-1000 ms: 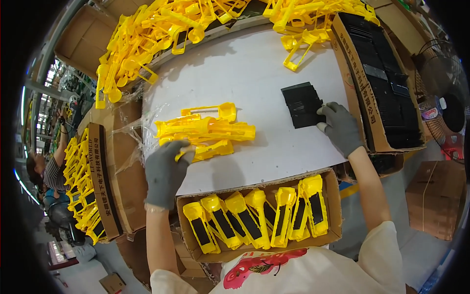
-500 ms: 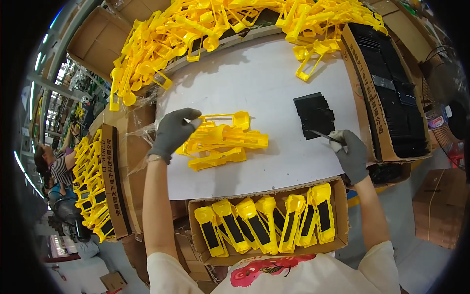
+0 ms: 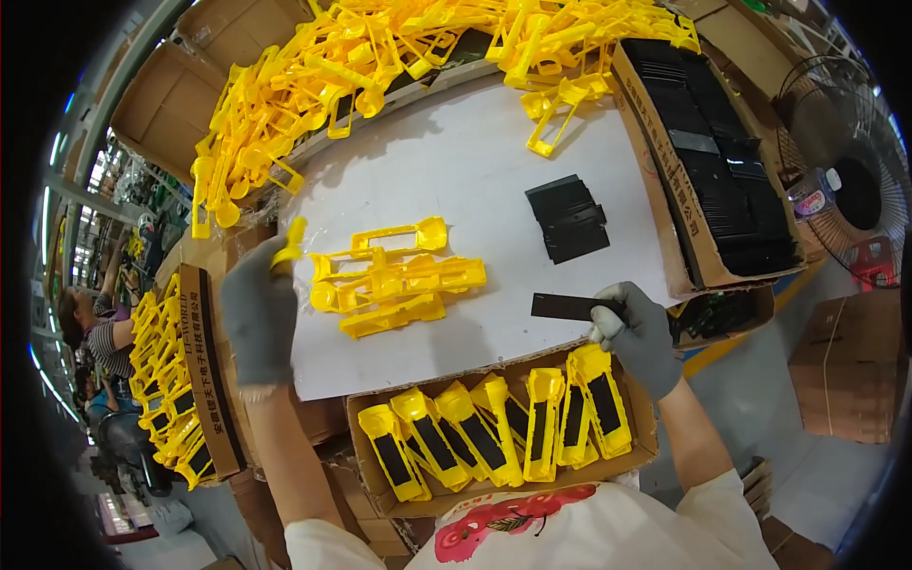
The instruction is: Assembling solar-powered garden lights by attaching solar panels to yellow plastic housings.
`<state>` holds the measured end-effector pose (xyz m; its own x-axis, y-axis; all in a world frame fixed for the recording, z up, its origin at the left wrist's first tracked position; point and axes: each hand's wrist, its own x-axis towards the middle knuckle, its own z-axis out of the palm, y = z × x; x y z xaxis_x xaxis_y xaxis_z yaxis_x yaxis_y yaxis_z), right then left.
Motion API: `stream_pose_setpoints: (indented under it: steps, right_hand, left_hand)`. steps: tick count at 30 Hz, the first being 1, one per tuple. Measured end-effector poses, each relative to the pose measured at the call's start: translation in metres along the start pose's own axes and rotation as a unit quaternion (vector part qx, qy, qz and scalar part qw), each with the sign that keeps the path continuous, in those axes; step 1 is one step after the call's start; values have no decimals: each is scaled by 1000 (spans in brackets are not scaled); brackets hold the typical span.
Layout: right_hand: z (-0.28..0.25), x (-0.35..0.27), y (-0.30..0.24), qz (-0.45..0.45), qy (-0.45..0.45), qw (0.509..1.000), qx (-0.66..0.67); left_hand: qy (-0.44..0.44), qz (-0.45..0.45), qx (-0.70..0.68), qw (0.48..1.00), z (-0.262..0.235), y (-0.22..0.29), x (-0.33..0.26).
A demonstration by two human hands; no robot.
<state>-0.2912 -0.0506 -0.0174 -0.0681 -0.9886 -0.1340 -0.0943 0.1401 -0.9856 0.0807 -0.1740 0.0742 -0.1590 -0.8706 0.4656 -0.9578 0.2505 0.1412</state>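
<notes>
Both of my hands wear grey gloves. My left hand (image 3: 256,313) is at the left edge of the white tabletop, closed on a yellow plastic frame (image 3: 291,247); most of that frame is hidden by the glove. Above the table's front right part, my right hand (image 3: 641,337) pinches one end of a flat black strip (image 3: 560,306), which points left. Between the hands lies a small group of yellow plastic frames (image 3: 408,275). Farther back sits a fanned stack of black strips (image 3: 568,220).
A large heap of yellow frames (image 3: 323,76) lines the far edge. An open cardboard box (image 3: 644,404) close to me holds frames with black strips in them. Another box (image 3: 662,166) of black strips stands right, near a fan (image 3: 855,142). A person (image 3: 106,337) is at far left.
My left hand has moved left, away from the group of frames, with a yellow frame now in it. My right hand has drawn a black strip off the stack and toward me.
</notes>
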Motion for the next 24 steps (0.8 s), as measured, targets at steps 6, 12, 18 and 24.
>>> stream_pose_setpoints:
  steps: [6, 12, 18, 24]
  right_hand:
    - [20, -26, -41, 44, -105, 993, 34]
    - [34, -36, -29, -76, -116, 976, -165]
    - [32, -39, -32, -15, -121, 982, -146]
    - [27, -49, -52, -16, -114, 985, -129]
  left_hand:
    - [-195, -325, -583, 719, -2, 84, -96]
    - [-218, -391, -679, 582, 21, 119, -147]
    - [-234, -385, -692, 564, 21, 122, -153]
    - [-226, -378, -696, 567, 22, 126, -155]
